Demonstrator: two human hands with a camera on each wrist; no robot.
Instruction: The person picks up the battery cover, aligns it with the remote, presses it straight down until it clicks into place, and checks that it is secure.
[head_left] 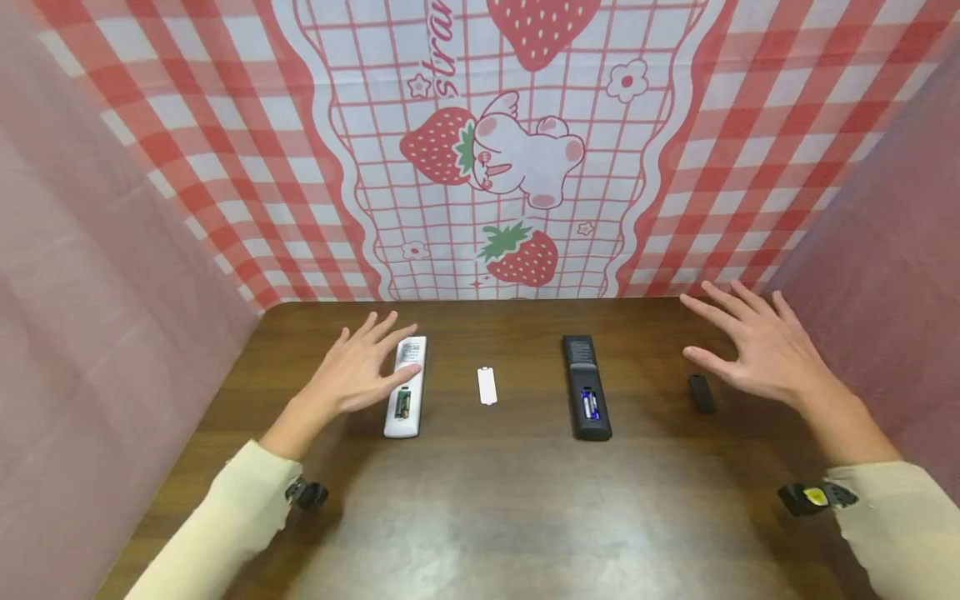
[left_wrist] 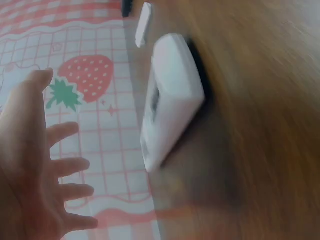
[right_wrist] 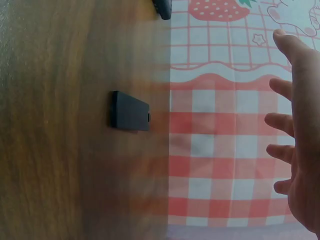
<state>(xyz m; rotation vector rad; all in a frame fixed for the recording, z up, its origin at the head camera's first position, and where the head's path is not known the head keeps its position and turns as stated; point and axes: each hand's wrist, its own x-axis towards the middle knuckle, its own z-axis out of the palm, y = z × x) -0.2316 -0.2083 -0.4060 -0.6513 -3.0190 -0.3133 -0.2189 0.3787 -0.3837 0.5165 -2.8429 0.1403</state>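
My left hand (head_left: 362, 367) is spread above the white remote control (head_left: 407, 410), partly covering its upper part in the head view. That remote lies back up, its battery bay (head_left: 403, 403) uncovered. Right of it lies a white battery cover (head_left: 487, 386). A black remote control (head_left: 581, 358) also lies back up, with batteries (head_left: 590, 404) showing in its bay. My right hand (head_left: 765, 346), fingers spread, hovers beside and above the black battery cover (right_wrist: 131, 111). Neither hand holds anything.
Everything lies on a brown wooden table (head_left: 495, 500). Behind it hangs a red-and-white checked cloth (head_left: 690, 192) with strawberry prints. Pinkish curtains (head_left: 97, 292) flank both sides. Each wrist carries a small black strapped device (head_left: 307, 493).
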